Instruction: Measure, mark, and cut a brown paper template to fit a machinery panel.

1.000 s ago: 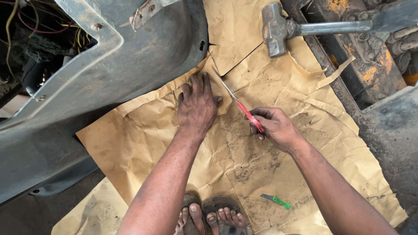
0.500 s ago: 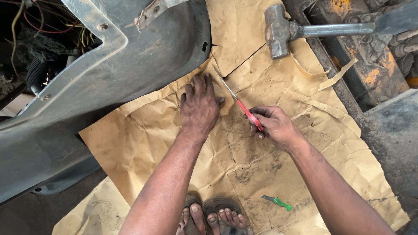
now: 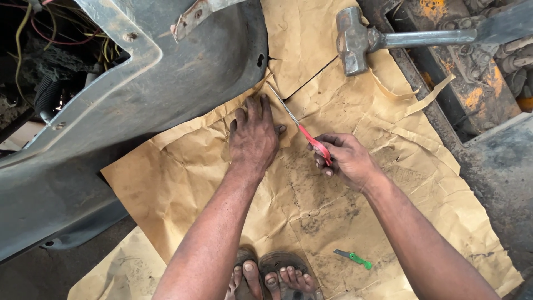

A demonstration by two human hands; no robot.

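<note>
The left hand (image 3: 254,139) lies flat, fingers spread, on the brown paper (image 3: 311,194) beside the grey panel (image 3: 139,111). The right hand (image 3: 344,161) is clamped on red-handled scissors (image 3: 302,133); cutting cleanly likely needs the sheet kept taut

Dusty grey floor (image 3: 494,183) under daylight, rusty metal frame (image 3: 472,94) alongside.

Grey panel (image 3: 166,105) blocks left; hammer (image 3: 355,41) ahead.
</note>
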